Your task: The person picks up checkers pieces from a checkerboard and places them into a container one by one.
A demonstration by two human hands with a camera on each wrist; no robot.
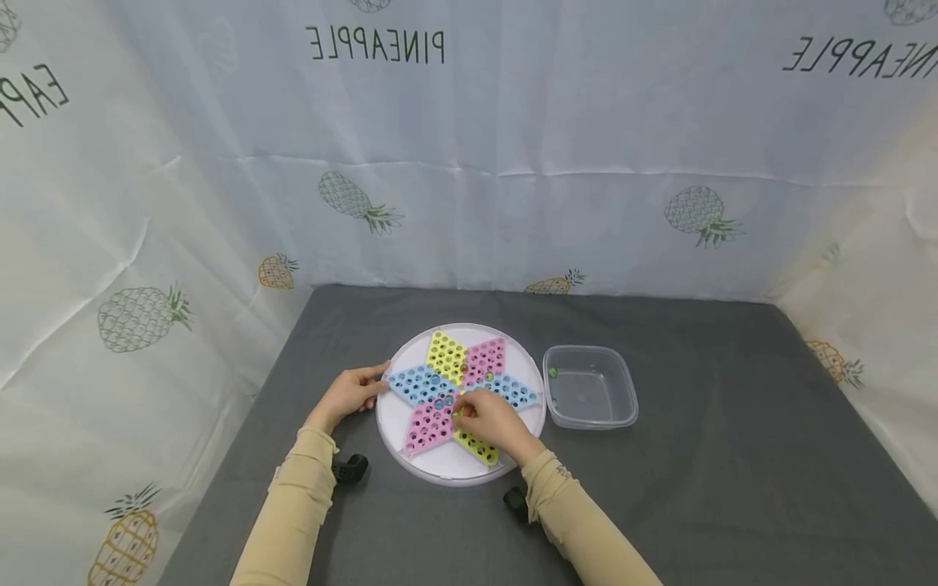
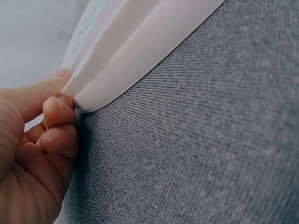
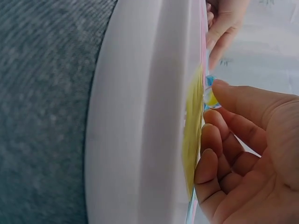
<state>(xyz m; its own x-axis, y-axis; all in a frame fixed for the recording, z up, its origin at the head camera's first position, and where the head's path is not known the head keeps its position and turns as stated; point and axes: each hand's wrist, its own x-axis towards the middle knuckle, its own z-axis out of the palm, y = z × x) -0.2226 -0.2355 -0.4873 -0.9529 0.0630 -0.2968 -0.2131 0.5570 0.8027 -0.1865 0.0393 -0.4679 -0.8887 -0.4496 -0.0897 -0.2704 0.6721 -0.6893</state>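
Observation:
A round white Chinese checkers board [image 1: 443,469] with a yellow, pink and blue star lies on the grey table. At its left edge my left hand [image 1: 350,394] grips the rim, thumb above and curled fingers below in the left wrist view. Over the lower middle of the star, my right hand [image 1: 489,419] pinches a clear marble with yellow inside [image 3: 211,97] between thumb and forefinger, low against the board. Bluish marbles [image 1: 440,404] sit in holes left of those fingers. Near the centre are a reddish marble [image 1: 464,369] and a greenish marble [image 1: 489,377].
Just right of the board stands a clear plastic container [image 1: 597,425] with a green marble [image 1: 553,372] and another small greenish one inside. A pineapple-print curtain [image 1: 469,122] hangs behind the grey tabletop [image 1: 718,456]. Black straps show beneath both wrists.

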